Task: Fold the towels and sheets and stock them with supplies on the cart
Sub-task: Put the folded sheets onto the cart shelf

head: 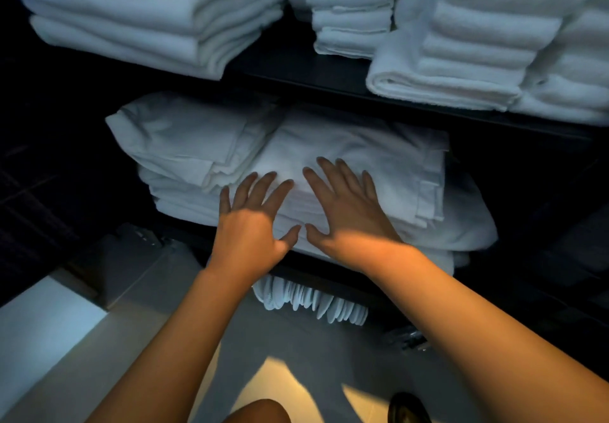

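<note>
Folded white sheets (329, 159) sit stacked on the dark cart's middle shelf (329, 266), both hands flat on top: left hand (253, 224) and right hand (346, 211), each grip spread, clasping nothing. Thick folded white towels (461, 60) fill the upper shelf; white slippers (313, 300) line the bottom. Stocking looks nearly finished.

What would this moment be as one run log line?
step: stocking cart | left hand: flat on folded sheets | right hand: flat on same stack
</note>
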The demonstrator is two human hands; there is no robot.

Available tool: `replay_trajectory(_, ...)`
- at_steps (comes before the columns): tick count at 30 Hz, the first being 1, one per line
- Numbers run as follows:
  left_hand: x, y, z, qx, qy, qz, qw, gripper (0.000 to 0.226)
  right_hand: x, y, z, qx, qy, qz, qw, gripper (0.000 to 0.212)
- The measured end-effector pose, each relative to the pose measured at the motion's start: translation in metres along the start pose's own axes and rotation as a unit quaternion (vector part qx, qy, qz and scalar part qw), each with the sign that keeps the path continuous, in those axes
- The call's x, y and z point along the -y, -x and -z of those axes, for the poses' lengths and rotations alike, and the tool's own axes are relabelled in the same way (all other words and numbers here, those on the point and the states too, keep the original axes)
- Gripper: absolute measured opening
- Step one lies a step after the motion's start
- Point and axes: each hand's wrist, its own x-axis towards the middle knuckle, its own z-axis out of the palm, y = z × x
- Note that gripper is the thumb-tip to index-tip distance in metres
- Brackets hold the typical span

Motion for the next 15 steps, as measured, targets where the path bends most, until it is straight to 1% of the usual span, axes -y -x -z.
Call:
replay_trajectory(3,0.018,0.016,0.016,0.001,-0.006,0.056,0.998,0.08,0.027,-0.011,-0.005,0.007,-0.014,0.036,0.999,0.089)
replay_trajectory(6,0.035,0.033,0.029,-0.004,-0.003,0.086,0.996,0.077,0.049,-0.018,-0.015,0.015,-0.029,0.068,0.997,0.086)
replay_trajectory(15,0.088,0.071,0.057,-0.012,-0.026,0.187,0.982,0.074,0.105,-0.05,-0.047,0.031,-0.077,0.112,0.99,0.083)
